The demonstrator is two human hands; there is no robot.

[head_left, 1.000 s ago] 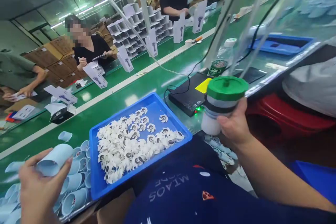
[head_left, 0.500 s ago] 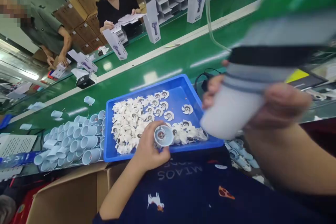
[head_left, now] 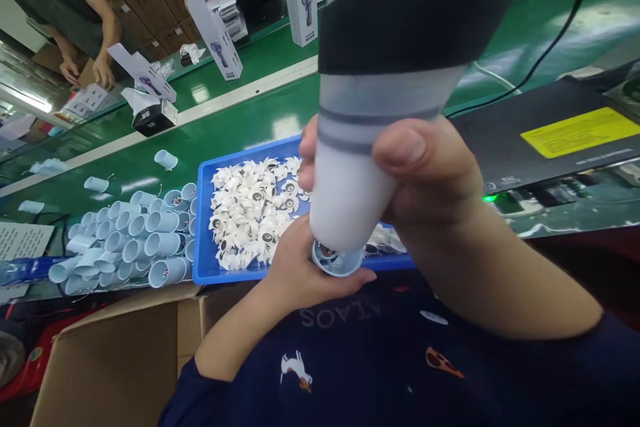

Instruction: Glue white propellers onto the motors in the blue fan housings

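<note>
1. Two hands work close together above the tray: the left hand (head_left: pixel 295 263) cradles a pale blue cup (head_left: pixel 336 261) from below, while the right hand (head_left: pixel 425 177) clamps a tilted white banded cylinder (head_left: pixel 370 113).
2. The cylinder's white end sits at the cup, touching or almost touching; the hands hide which.
3. A slip on that tilt could knock the cup into the blue tray (head_left: pixel 203 240), scattering its white fan-shaped pieces (head_left: pixel 250 207) across the green counter (head_left: pixel 260 113).
4. Since the earlier view, the hands have drawn in from apart, and the cylinder has swung over the cup.
</note>
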